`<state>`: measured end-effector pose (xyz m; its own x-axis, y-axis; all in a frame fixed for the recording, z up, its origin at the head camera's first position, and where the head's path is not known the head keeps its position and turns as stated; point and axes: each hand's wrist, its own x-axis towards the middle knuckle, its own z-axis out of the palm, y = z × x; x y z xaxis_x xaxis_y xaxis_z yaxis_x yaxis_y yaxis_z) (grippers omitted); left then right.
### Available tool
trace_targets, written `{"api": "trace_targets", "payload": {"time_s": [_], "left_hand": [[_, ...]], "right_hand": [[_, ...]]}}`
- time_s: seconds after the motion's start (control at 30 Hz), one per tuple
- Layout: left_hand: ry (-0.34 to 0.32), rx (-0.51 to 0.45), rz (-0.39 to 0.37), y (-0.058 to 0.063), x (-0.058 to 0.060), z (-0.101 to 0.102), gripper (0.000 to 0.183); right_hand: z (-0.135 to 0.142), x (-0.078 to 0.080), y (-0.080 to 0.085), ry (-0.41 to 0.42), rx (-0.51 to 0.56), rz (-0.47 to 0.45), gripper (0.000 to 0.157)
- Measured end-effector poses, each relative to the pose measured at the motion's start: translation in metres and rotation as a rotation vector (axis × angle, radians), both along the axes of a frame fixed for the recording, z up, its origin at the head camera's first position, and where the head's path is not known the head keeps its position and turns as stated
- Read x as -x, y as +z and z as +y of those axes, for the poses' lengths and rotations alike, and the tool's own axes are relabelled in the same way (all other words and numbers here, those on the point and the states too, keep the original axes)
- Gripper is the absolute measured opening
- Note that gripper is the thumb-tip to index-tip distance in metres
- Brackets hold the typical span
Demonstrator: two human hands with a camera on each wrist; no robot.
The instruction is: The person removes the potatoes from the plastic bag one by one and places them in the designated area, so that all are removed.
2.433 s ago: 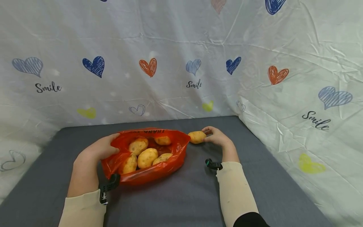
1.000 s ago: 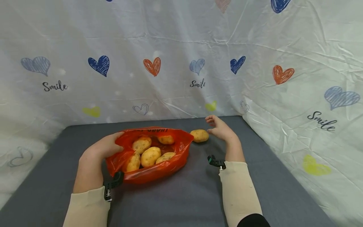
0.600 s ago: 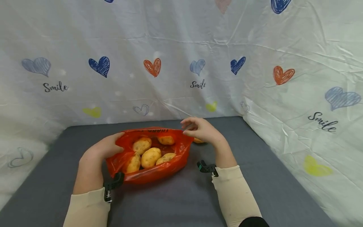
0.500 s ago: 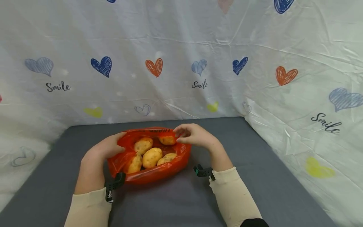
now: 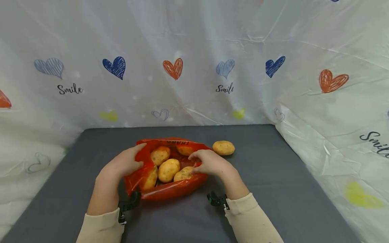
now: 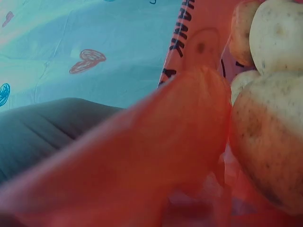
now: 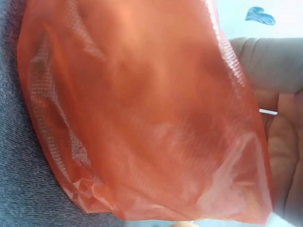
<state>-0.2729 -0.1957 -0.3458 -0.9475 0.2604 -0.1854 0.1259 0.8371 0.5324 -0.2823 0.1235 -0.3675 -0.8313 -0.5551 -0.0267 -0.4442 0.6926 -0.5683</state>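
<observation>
In the head view, a red plastic bag [image 5: 179, 193] lies with its mouth spread, and several potatoes [image 5: 169, 170] are inside. My left hand [image 5: 124, 164] grips the bag's left edge, thumb over the rim on the inside. My right hand [image 5: 211, 163] reaches over the right rim, its fingers and thumb apart beside the nearest right potato; whether they touch it I cannot tell. Bag plastic [image 6: 142, 151] hides the left hand in the left wrist view. Beyond the bag wall in the right wrist view, part of the right hand [image 7: 284, 142] shows.
One loose potato [image 5: 223, 147] sits on the dark grey table [image 5: 170, 224], just past the bag's right corner. A white sheet [image 5: 200, 40] printed with hearts stands behind the table and along its sides.
My right hand has left the loose potato's side and moved left over the bag's rim. The loose potato stays on the table. My left hand keeps its hold; the head view has turned slightly.
</observation>
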Motion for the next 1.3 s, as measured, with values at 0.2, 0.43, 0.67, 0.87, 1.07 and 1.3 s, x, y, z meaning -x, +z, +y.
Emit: {"api": "trace_targets", "payload": {"time_s": [0.2,0.43,0.67,0.87,1.07,1.3], "left_hand": [[-0.016,0.024,0.049,0.005,0.007,-0.006,0.073],[0.006,0.092,0.060,0.006,0.006,-0.013,0.073],[0.057,0.150,-0.014,0.017,0.000,-0.011,0.113],[0.057,0.137,-0.070,0.017,0.003,-0.013,0.095],[0.068,0.098,-0.102,0.003,0.004,-0.012,0.083],[0.072,0.066,-0.118,-0.003,0.007,-0.004,0.077]], "right_hand": [[0.001,0.000,0.001,-0.028,-0.073,-0.072,0.054],[-0.002,0.004,-0.005,-0.069,-0.116,-0.139,0.050],[-0.007,0.005,-0.011,-0.035,-0.050,-0.156,0.043],[-0.003,0.006,-0.020,-0.041,0.037,-0.166,0.042],[-0.001,0.013,-0.027,-0.022,0.006,-0.144,0.046],[-0.001,0.015,-0.023,0.058,-0.010,-0.136,0.063]]}}
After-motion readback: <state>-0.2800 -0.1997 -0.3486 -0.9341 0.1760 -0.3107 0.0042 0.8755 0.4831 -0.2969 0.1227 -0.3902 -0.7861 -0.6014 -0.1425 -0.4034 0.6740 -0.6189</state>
